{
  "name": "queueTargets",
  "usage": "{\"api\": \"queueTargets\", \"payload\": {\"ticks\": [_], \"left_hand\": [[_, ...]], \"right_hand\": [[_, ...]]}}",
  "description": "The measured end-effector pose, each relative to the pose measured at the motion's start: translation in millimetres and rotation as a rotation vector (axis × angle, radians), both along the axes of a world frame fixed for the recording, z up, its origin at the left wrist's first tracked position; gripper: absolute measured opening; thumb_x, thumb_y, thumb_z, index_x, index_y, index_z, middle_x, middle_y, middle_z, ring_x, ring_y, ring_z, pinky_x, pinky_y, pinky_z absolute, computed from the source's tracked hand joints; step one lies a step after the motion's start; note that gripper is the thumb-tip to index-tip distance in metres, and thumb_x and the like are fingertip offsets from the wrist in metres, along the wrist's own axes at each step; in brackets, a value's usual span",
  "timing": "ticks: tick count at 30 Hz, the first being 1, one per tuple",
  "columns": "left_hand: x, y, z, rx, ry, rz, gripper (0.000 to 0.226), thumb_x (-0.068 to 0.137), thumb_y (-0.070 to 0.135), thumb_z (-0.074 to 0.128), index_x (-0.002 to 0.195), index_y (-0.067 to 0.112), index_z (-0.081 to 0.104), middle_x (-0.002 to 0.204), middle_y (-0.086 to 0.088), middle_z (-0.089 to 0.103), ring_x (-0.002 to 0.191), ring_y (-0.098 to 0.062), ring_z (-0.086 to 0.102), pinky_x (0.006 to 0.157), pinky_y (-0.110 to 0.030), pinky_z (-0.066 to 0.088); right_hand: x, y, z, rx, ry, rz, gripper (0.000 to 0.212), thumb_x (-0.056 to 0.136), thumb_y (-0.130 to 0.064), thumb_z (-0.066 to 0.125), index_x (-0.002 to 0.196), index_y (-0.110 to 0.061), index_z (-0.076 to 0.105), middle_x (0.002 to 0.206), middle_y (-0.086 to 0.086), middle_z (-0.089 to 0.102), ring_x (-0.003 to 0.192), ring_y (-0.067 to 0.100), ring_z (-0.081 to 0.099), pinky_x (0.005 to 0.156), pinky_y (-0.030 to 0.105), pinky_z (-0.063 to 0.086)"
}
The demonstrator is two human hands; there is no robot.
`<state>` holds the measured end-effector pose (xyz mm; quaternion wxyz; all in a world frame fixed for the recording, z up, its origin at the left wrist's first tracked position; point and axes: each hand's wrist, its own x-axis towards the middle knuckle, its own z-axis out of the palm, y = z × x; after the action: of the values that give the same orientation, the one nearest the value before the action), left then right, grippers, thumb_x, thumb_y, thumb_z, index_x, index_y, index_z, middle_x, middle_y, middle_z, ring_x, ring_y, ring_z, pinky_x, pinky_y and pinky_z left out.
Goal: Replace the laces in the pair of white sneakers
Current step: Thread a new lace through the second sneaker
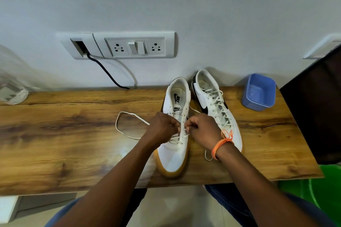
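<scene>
Two white sneakers with gum soles stand on the wooden table (pixel 73 134), toes toward me. The left sneaker (pixel 173 155) has a white lace (pixel 127 116) only through its lowest eyelets; the lace's free length loops out to the left on the table. My left hand (pixel 162 129) and my right hand (pixel 201 131) sit together over this shoe's eyelets, each pinching the lace with curled fingers. The right sneaker (pixel 212 103) is fully laced, and one lace end (pixel 207 155) trails beside my right wrist.
A blue plastic tub (pixel 259 92) stands at the table's back right. A wall socket panel (pixel 134 47) with a black cable (pixel 108 73) is behind the table. Clear plastic (pixel 11 86) lies at far left, a dark object (pixel 317 107) at right.
</scene>
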<state>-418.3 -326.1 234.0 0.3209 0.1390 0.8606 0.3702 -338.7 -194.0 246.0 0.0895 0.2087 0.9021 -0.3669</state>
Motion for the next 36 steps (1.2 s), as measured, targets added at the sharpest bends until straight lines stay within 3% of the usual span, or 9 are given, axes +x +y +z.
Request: {"api": "queueTargets", "payload": {"ticks": [3,7,12,15,19,22,26,31,36], "left_hand": [[-2.6,0.2,-2.1,-0.012,-0.041,0.012,0.029,0.081,0.003,0.076,0.063,0.024,0.068,0.072,-0.002,0.069,0.073,-0.027,0.065,0.073,-0.041,0.059],[-3.9,2.8,-3.9,-0.091,0.008,-0.039,0.031,0.082,0.015,0.078,0.061,0.034,0.065,0.085,-0.001,0.072,0.086,-0.025,0.070,0.082,-0.045,0.059],[-6.0,-0.2,4.4,-0.294,0.175,-0.172,0.019,0.081,0.036,0.076,0.067,0.038,0.064,0.110,0.001,0.062,0.117,-0.031,0.048,0.100,-0.049,0.040],[-6.0,-1.6,10.1,-0.292,0.169,-0.201,0.011,0.082,0.036,0.076,0.075,0.038,0.067,0.115,0.001,0.059,0.121,-0.030,0.043,0.102,-0.047,0.036],[-7.0,0.0,6.4,-0.267,0.159,-0.197,0.016,0.082,0.035,0.077,0.071,0.039,0.065,0.114,0.001,0.063,0.120,-0.029,0.045,0.103,-0.050,0.036],[-9.0,-1.1,2.1,-0.242,0.127,-0.180,0.027,0.078,0.036,0.080,0.059,0.043,0.062,0.107,0.005,0.067,0.115,-0.028,0.052,0.101,-0.052,0.041],[-9.4,-0.8,-0.7,-0.221,0.106,-0.164,0.032,0.073,0.036,0.084,0.053,0.048,0.061,0.102,0.006,0.070,0.112,-0.027,0.057,0.097,-0.053,0.046],[-10.1,-1.2,-3.4,-0.187,0.101,-0.161,0.033,0.070,0.037,0.085,0.051,0.049,0.062,0.093,0.007,0.071,0.107,-0.028,0.060,0.093,-0.053,0.049],[-10.5,-1.3,-3.1,-0.176,0.100,-0.163,0.031,0.074,0.030,0.083,0.055,0.043,0.064,0.087,0.010,0.072,0.097,-0.021,0.064,0.093,-0.051,0.050]], "right_hand": [[1.1,-5.0,0.9,0.061,0.021,-0.039,0.003,0.081,-0.019,0.076,0.080,-0.017,0.075,0.087,-0.002,0.072,0.082,0.014,0.065,0.072,0.023,0.046],[2.1,-15.3,3.5,0.213,0.011,-0.029,0.012,0.089,-0.021,0.064,0.078,-0.021,0.065,0.091,0.002,0.069,0.084,0.022,0.065,0.069,0.027,0.047],[-0.7,17.9,15.2,0.258,-0.006,-0.121,0.020,0.090,-0.014,0.053,0.082,-0.018,0.071,0.091,0.002,0.071,0.083,0.022,0.065,0.074,0.035,0.054],[2.8,62.1,34.2,0.323,0.167,-0.341,0.023,0.095,-0.011,0.050,0.086,-0.009,0.072,0.089,0.006,0.069,0.079,0.021,0.059,0.060,0.025,0.037],[6.9,83.2,45.2,0.374,0.412,-0.572,0.020,0.091,-0.007,0.050,0.081,-0.006,0.068,0.084,0.009,0.067,0.072,0.017,0.050,0.061,0.021,0.025],[0.6,57.1,35.9,0.289,0.388,-0.333,0.016,0.088,-0.006,0.057,0.078,-0.013,0.068,0.081,0.002,0.068,0.072,0.017,0.059,0.064,0.027,0.041],[-0.5,13.3,13.0,0.198,0.152,-0.001,0.013,0.084,-0.015,0.066,0.076,-0.023,0.072,0.079,-0.008,0.071,0.074,0.013,0.065,0.069,0.035,0.056],[-0.7,-2.1,7.0,0.143,0.064,0.046,0.014,0.077,-0.030,0.079,0.078,-0.018,0.072,0.077,-0.001,0.069,0.073,0.016,0.064,0.068,0.030,0.054],[-3.0,-9.1,4.9,0.227,0.039,0.056,0.003,0.082,-0.013,0.068,0.079,-0.013,0.070,0.081,0.005,0.069,0.077,0.022,0.064,0.070,0.032,0.055]]}}
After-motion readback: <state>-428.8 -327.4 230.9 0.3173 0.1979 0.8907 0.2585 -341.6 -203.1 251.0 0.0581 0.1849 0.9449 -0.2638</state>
